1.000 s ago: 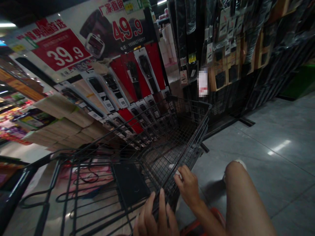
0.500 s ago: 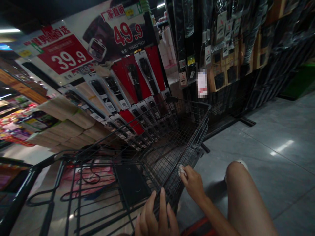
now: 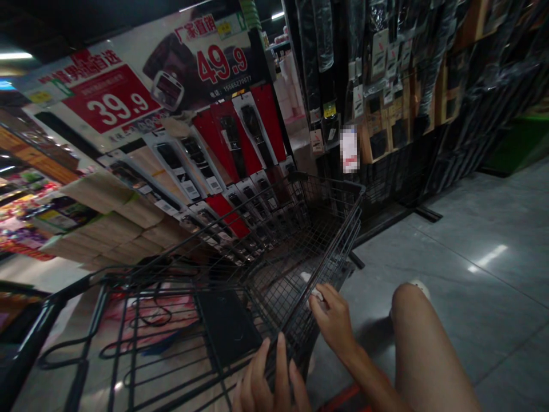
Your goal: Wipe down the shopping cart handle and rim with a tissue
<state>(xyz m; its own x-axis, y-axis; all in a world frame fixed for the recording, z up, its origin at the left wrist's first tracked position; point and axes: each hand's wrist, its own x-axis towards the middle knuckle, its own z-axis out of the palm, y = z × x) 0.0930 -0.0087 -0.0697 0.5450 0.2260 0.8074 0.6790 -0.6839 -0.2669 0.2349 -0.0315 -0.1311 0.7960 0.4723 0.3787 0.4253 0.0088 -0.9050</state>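
A dark metal shopping cart (image 3: pixel 328 254) stands before me, tilted across the view. My right hand (image 3: pixel 334 317) is closed, pinching a crumpled white tissue (image 3: pixel 316 294) against the cart's near side rail. A bit of white also shows just inside the wires beside those fingers. Nearer to me, my left hand (image 3: pixel 272 380) lies on the same side of the cart, its fingers stretched out and slightly apart over the rail. A flat black panel (image 3: pixel 227 323) is set in the cart's wire part next to it.
Packaged belts (image 3: pixel 255 129) hang on a display beneath a price sign (image 3: pixel 115 109). Wrapped goods hang on a dark rack (image 3: pixel 381 97) behind the cart. Stacked paper-like packs (image 3: pixel 111 229) stand left. My bent knee (image 3: pixel 412 309) is over the grey tiled floor (image 3: pixel 484 229).
My right hand has shifted slightly, and a white bit now shows through the wires beside it. My left hand stays on the rail. The view has moved a little.
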